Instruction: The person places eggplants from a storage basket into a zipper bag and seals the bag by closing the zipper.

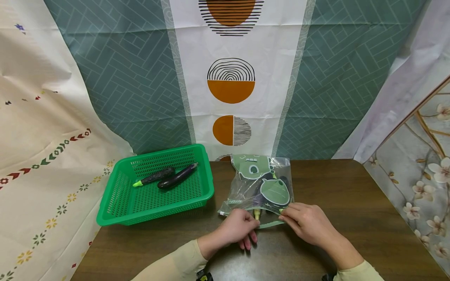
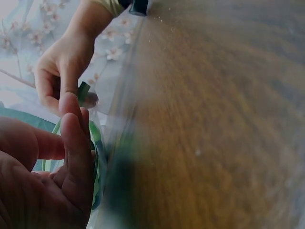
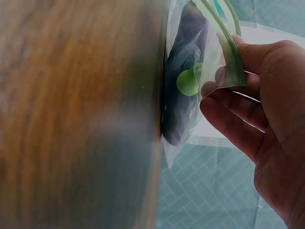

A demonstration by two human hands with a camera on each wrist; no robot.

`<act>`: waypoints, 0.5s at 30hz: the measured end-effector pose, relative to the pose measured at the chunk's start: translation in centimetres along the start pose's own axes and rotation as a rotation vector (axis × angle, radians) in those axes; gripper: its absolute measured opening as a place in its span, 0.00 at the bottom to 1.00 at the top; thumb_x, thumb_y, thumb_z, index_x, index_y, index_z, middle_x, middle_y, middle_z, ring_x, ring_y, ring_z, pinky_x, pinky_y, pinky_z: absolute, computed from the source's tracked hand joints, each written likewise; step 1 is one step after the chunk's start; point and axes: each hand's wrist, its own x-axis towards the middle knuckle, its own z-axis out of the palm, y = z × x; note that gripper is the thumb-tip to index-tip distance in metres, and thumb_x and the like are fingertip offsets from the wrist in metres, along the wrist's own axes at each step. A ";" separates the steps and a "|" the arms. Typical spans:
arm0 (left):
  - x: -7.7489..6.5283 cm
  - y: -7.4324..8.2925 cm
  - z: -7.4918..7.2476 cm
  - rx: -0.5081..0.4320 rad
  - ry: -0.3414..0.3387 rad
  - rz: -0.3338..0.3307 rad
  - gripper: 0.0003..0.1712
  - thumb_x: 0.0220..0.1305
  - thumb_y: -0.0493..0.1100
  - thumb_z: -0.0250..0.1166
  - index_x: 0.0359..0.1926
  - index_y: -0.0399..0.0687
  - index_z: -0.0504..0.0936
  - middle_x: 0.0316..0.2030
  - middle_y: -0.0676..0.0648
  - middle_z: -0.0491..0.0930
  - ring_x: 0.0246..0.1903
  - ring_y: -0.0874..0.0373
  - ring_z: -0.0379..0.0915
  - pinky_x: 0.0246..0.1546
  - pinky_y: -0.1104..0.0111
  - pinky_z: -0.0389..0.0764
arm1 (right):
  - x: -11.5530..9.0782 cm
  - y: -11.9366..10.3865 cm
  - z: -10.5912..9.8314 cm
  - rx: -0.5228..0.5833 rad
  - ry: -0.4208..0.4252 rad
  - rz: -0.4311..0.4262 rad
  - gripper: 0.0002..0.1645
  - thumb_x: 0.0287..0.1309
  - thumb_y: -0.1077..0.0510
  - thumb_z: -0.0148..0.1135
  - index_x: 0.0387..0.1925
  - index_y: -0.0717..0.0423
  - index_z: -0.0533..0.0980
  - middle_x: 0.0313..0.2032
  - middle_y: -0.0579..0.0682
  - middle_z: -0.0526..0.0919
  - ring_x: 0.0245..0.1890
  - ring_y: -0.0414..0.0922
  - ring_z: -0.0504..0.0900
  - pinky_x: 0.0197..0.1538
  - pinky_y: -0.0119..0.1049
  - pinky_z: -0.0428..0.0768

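A clear zip bag (image 1: 242, 189) printed with green cartoon shapes lies on the table, its mouth toward me. Dark eggplants show through its plastic, and the pale stem end (image 1: 257, 214) of one is near the opening. My left hand (image 1: 236, 228) pinches the mouth's edge left of centre. At the right end of the mouth, my right hand (image 1: 309, 222) pinches the edge between thumb and fingers. The right wrist view shows the bag's green-edged rim (image 3: 233, 62) in that hand, with an eggplant (image 3: 183, 105) inside. Part of the rim is hidden behind my left fingers.
A green plastic basket (image 1: 154, 215) with perforated sides stands to the left of the bag. Two eggplants (image 1: 178, 177) lie in it. Behind the brown wooden table (image 1: 337, 187) hangs a patterned cloth (image 1: 246, 47).
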 end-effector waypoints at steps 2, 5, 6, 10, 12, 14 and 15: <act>0.1 -0.1 0.0 -0.059 -0.022 -0.002 0.16 0.80 0.40 0.65 0.36 0.31 0.87 0.21 0.43 0.87 0.11 0.61 0.78 0.10 0.72 0.77 | 0.0 0.0 0.0 0.002 -0.004 0.003 0.10 0.59 0.55 0.84 0.37 0.42 0.87 0.33 0.33 0.85 0.31 0.32 0.82 0.31 0.31 0.82; 0.3 -0.4 -0.1 -0.159 -0.080 0.003 0.16 0.82 0.41 0.64 0.43 0.28 0.87 0.25 0.43 0.87 0.13 0.60 0.79 0.11 0.72 0.77 | 0.0 0.0 -0.1 0.005 -0.008 0.006 0.10 0.58 0.56 0.84 0.37 0.42 0.87 0.33 0.33 0.85 0.31 0.32 0.82 0.31 0.31 0.82; 0.4 -0.4 -0.1 -0.191 -0.104 0.002 0.16 0.82 0.41 0.63 0.45 0.28 0.86 0.26 0.43 0.87 0.14 0.61 0.79 0.11 0.72 0.77 | 0.1 0.0 -0.1 0.006 -0.009 0.007 0.10 0.58 0.56 0.84 0.37 0.43 0.87 0.33 0.33 0.84 0.31 0.32 0.82 0.31 0.31 0.82; 0.4 -0.6 -0.2 -0.257 -0.195 0.001 0.17 0.83 0.42 0.63 0.53 0.28 0.83 0.30 0.43 0.88 0.15 0.61 0.79 0.11 0.73 0.75 | 0.1 0.0 -0.1 0.006 -0.008 0.006 0.10 0.58 0.56 0.84 0.37 0.43 0.87 0.33 0.33 0.84 0.31 0.32 0.82 0.31 0.32 0.82; 0.4 -0.6 -0.3 -0.264 -0.226 -0.003 0.17 0.82 0.42 0.63 0.57 0.30 0.82 0.30 0.43 0.87 0.15 0.62 0.78 0.11 0.74 0.74 | 0.1 0.0 -0.1 0.006 -0.008 0.007 0.09 0.60 0.55 0.83 0.37 0.43 0.87 0.33 0.33 0.84 0.31 0.32 0.82 0.31 0.32 0.82; 0.3 -0.6 -0.3 -0.260 -0.253 -0.008 0.18 0.82 0.42 0.64 0.62 0.33 0.80 0.30 0.43 0.87 0.14 0.63 0.77 0.11 0.74 0.73 | 0.1 0.0 -0.1 0.004 -0.007 0.007 0.08 0.62 0.54 0.82 0.37 0.42 0.87 0.33 0.33 0.84 0.30 0.32 0.82 0.31 0.32 0.81; 0.3 -0.6 -0.4 -0.253 -0.265 -0.011 0.20 0.82 0.42 0.64 0.65 0.33 0.78 0.29 0.43 0.87 0.14 0.63 0.77 0.11 0.74 0.72 | 0.0 0.0 -0.1 0.003 -0.007 0.007 0.07 0.63 0.54 0.82 0.37 0.42 0.87 0.33 0.32 0.84 0.31 0.32 0.82 0.31 0.32 0.81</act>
